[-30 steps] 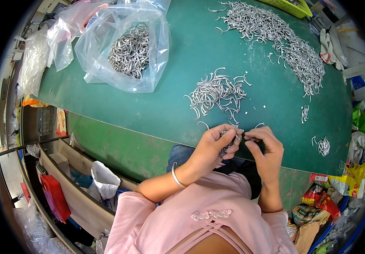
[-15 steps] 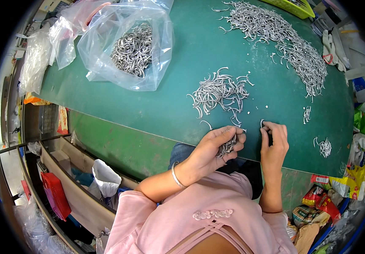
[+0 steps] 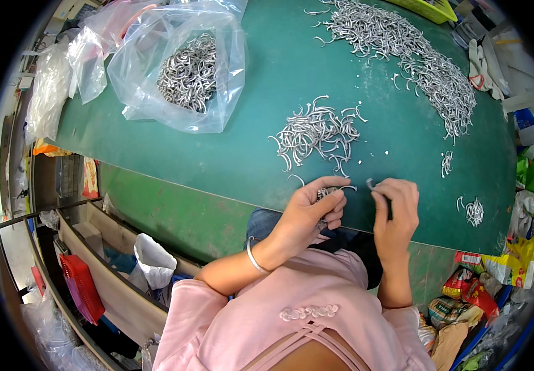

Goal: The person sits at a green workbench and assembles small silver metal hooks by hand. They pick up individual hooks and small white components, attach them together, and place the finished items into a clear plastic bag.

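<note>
My left hand (image 3: 307,213) is closed round a bunch of small curved silver metal pieces (image 3: 324,195), mostly hidden by the fingers. One curved piece (image 3: 349,187) sticks out past its fingertips. A little to the right, my right hand (image 3: 397,207) pinches a single curved metal piece (image 3: 370,183) between thumb and forefinger, slightly blurred. The two hands are apart, over the near edge of the green table (image 3: 230,167). Just beyond my left hand lies a loose heap of the same pieces (image 3: 316,133), with one stray piece (image 3: 296,179) nearer the edge.
A clear plastic bag (image 3: 227,105) with more pieces stands at the far left. A long heap (image 3: 409,55) spreads along the far right, with a small cluster (image 3: 446,164) and a little pile (image 3: 474,212) nearer me. A yellow-green basket (image 3: 431,9) sits at the back.
My left hand has turned, its forefinger now stretched over the bunch, and a piece shows at its fingertips. My right hand has shifted slightly left with its piece. The view has moved a little.
</note>
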Demonstrator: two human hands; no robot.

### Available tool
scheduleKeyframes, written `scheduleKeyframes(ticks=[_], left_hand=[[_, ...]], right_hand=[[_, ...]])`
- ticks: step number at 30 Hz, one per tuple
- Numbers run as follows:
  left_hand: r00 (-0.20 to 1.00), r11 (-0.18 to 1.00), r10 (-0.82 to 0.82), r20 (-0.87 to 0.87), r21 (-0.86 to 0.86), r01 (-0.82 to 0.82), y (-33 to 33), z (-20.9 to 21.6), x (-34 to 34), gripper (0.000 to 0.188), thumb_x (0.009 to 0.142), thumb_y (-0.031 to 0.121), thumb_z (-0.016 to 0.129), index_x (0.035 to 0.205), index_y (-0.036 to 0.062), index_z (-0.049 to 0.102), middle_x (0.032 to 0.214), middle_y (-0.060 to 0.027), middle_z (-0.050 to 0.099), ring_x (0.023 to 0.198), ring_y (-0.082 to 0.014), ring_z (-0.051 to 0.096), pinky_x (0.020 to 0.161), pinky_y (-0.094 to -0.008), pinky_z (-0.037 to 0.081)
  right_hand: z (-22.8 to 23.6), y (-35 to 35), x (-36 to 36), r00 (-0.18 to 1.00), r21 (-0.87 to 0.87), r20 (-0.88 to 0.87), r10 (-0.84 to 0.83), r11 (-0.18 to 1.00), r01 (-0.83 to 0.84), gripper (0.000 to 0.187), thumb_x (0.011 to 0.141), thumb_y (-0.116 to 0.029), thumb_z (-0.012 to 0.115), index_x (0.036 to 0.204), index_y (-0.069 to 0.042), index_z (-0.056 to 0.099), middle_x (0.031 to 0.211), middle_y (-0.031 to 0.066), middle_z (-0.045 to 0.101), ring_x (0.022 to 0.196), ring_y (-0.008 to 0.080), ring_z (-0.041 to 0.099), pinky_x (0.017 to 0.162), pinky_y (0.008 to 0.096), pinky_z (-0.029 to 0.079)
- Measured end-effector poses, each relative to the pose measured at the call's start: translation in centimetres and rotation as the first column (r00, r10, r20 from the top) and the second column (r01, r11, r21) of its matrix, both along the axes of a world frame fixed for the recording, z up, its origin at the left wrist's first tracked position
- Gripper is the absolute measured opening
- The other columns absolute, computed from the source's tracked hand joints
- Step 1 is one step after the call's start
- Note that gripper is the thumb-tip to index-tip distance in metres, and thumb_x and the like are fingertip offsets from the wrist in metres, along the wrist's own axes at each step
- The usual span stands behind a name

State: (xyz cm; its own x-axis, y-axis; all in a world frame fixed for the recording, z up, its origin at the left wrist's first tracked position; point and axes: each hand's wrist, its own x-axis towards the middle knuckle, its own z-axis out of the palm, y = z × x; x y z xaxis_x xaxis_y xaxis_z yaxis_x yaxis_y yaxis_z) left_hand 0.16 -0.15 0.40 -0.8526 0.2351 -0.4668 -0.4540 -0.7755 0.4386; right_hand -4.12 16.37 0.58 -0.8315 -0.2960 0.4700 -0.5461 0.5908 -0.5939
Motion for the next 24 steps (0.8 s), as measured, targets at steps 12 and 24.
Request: scheduleKeyframes(ticks=[12,24], left_hand=[[0.98,0.977,0.185,-0.069,-0.093,-0.191,-0.3,-0.1,-0.3,0.016,0.096,0.013,0.05,0.103,-0.0005,0.05,0.084,-0.0058,0.052,0.071,-0.0127,0.048,0.062,-0.0239,0.041],[0.985,0.98,0.118,-0.123,-0.147,-0.135,-1.3,-0.5,-0.7,0.029,0.092,0.004,0.052,0.12,-0.0037,0.048,0.091,-0.0066,0.055,0.078,-0.0144,0.054,0.065,-0.0245,0.045]], right_hand=[[0.1,-1.6,-4.3,0.994,-0.015,0.081,0.079,0.997,-0.078,0.018,0.076,-0.001,0.066,0.093,0.002,0.062,0.09,0.0147,0.06,0.084,0.0328,0.056,0.075,0.0383,0.044],[0.2,-2.5,-5.5,0.958,-0.067,0.286,0.026,0.998,-0.007,0.007,0.074,0.004,0.066,0.079,0.003,0.062,0.075,0.011,0.061,0.066,0.0237,0.054,0.062,0.0316,0.044]])
